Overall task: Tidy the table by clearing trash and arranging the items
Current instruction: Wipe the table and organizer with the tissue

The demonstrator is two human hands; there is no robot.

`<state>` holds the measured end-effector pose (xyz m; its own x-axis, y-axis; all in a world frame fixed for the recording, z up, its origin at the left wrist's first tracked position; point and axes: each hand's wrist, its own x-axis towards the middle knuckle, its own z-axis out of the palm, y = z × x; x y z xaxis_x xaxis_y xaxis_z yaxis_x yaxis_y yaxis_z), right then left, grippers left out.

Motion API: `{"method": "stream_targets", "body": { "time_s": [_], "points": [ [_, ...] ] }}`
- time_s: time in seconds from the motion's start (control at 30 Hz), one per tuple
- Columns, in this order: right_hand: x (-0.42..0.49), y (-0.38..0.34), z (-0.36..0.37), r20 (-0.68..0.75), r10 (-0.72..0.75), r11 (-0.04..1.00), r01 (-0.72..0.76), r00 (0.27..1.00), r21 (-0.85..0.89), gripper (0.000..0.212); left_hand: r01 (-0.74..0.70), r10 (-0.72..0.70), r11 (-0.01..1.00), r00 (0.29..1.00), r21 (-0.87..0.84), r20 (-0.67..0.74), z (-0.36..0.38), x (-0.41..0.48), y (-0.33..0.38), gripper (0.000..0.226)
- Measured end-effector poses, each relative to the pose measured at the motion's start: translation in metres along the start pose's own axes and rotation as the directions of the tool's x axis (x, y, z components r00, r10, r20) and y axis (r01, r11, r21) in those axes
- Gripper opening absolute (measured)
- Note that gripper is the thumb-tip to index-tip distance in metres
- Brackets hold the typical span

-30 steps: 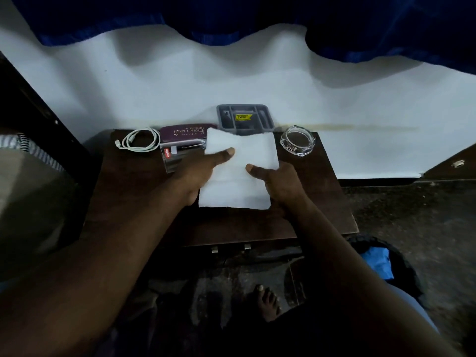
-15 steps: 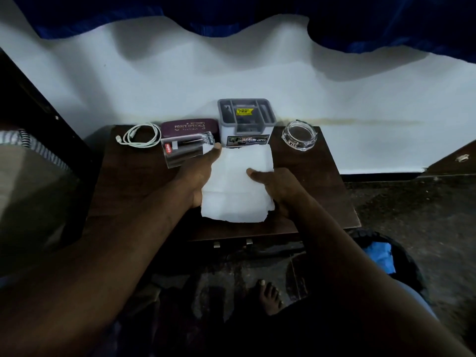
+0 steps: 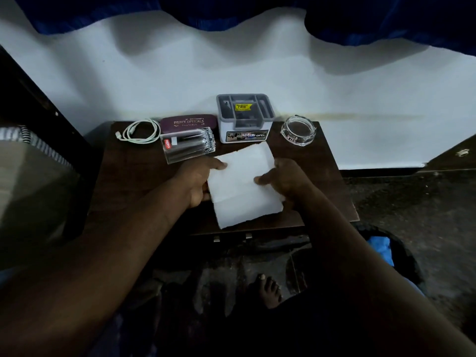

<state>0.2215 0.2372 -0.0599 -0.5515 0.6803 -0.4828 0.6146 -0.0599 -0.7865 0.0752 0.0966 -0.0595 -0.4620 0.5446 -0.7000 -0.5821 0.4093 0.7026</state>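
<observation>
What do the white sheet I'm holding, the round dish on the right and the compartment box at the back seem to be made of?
The white sheet: probably tissue paper or thin cloth; matte, creased, ragged lower edge.
The round dish: thick clear glass, likely; glossy, see-through, bright rim glints.
The compartment box: moulded plastic, it seems; grey top, smooth white walls, printed stickers.

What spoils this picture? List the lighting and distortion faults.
Head view: dim overall, floor and forearms nearly black; the white tissue and wall are brightest; curtain shadows fall softly on the wall; wide-angle lens skews the table edges; organiser label stays legible.
</observation>
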Motion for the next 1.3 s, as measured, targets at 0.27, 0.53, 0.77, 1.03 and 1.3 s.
{"method": "stream_targets", "body": {
  "time_s": [0.27,0.53,0.77,1.03,1.3],
  "points": [
    [0.000,-0.029,-0.026,0.239,-0.152,0.954,0.206,0.959,-0.219,0.038,-0.025,0.014,0.999,0.960,0.036,0.281,-0.023,0.010,0.023,0.029],
    [0.011,-0.037,-0.019,0.284,-0.236,0.917,0.310,0.929,-0.250,0.038,-0.082,0.007,0.969,0.954,0.235,0.301,-0.012,0.016,0.009,0.035],
    [0.007,-0.021,-0.018,0.350,-0.223,0.785,-0.045,0.910,0.618,0.044,-0.045,0.054,0.998,0.969,-0.043,0.243,-0.015,0.017,0.016,0.034],
    [0.006,-0.019,-0.003,0.219,-0.150,0.783,-0.019,0.964,0.621,0.040,-0.125,0.184,0.953,0.962,-0.275,0.200,-0.005,0.016,0.016,0.060],
    [0.013,-0.024,-0.009,-0.011,-0.205,0.829,0.179,0.979,0.530,0.041,-0.441,0.434,0.889,0.898,-0.126,-0.078,-0.004,0.021,0.016,0.035]
  ]
}}
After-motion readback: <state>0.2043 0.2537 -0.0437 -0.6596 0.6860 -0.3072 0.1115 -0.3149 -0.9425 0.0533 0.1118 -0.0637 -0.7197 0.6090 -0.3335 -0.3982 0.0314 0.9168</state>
